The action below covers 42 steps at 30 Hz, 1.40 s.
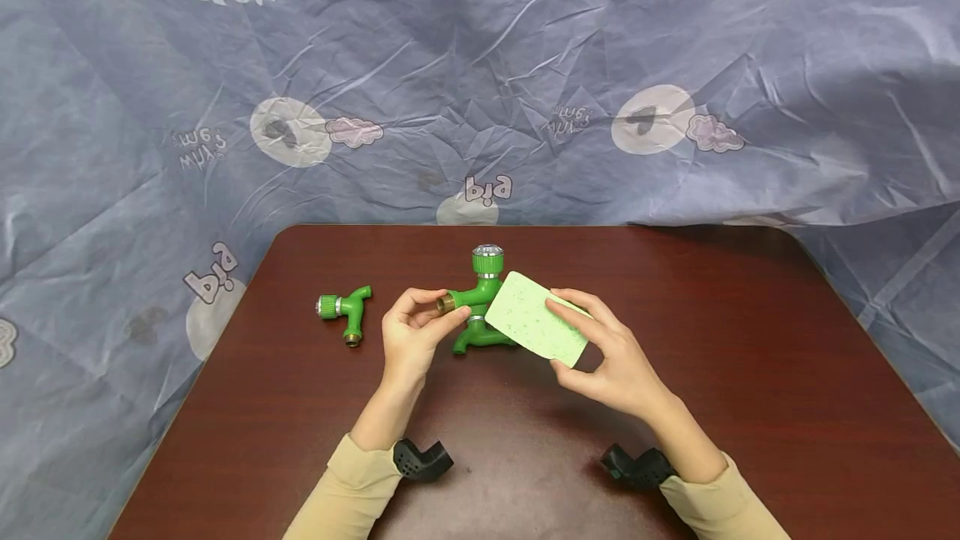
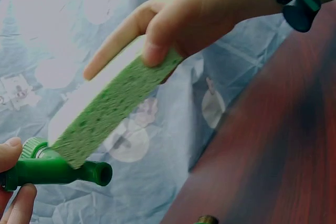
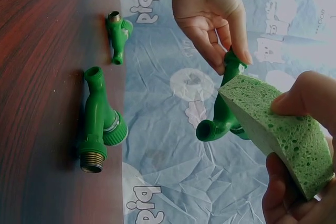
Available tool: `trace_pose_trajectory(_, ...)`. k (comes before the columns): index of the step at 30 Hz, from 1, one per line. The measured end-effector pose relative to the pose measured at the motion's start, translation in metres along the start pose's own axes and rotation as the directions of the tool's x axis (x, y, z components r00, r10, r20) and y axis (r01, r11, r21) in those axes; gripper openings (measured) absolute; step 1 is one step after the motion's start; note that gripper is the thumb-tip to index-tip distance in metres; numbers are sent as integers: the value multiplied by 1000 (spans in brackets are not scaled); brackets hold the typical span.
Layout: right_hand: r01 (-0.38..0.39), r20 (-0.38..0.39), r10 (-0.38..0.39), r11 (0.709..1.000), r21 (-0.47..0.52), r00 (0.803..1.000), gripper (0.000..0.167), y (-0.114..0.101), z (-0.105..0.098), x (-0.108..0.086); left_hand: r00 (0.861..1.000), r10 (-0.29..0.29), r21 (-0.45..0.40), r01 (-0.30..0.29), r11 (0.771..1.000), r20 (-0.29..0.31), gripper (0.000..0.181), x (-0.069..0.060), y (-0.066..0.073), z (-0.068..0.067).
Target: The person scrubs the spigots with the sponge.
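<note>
In the head view, my left hand pinches a green tap near its brass threaded end, holding it above the table. My right hand grips a light green sponge between thumb and fingers. One corner of the sponge lies against or just beside the held tap's body, as the left wrist view shows with the sponge over the tap. Beneath the held tap, a second green tap lies on the table, partly hidden. To the left of my left hand lies a third green tap.
The dark red-brown table has rounded far corners. Behind it hangs a wrinkled blue-grey printed cloth. Each wrist wears a black camera mount, one on the left and one on the right.
</note>
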State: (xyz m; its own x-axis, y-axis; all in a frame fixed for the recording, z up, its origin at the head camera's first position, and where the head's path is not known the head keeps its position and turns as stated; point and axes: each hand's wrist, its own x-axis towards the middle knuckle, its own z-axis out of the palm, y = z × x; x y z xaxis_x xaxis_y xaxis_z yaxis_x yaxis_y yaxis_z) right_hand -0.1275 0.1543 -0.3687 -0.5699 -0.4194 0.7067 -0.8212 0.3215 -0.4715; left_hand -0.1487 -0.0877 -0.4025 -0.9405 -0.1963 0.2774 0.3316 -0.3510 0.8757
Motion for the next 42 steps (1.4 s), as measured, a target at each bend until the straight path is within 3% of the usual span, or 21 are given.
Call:
trace_pose_trajectory(5, 12, -1, -12, 1000, 18, 1000, 62, -12, -4, 6, 999, -17, 11, 16, 1000, 29, 32, -3, -2, 4)
trace_pose_trajectory(16, 40, -2, -40, 998, 57, 999, 64, -10, -6, 6, 999, -31, -9, 31, 999, 34, 35, -6, -5, 7)
trace_pose_trajectory(28, 1, -132, 20, 987, 159, 991, 62, -7, -10, 4, 999, -29, 20, 28, 999, 44, 35, -4, -7, 6)
trace_pose_trajectory(36, -41, -180, 80, 977, 208, 980, 63, -6, -11, 4, 993, -40, 79, 31, 996, 111, 37, -6, -10, 7)
trace_pose_trajectory(42, -80, -176, 121, 971, 227, 977, 66, -4, -10, 2, 979, -64, 97, 45, 994, 195, 36, -9, -12, 9)
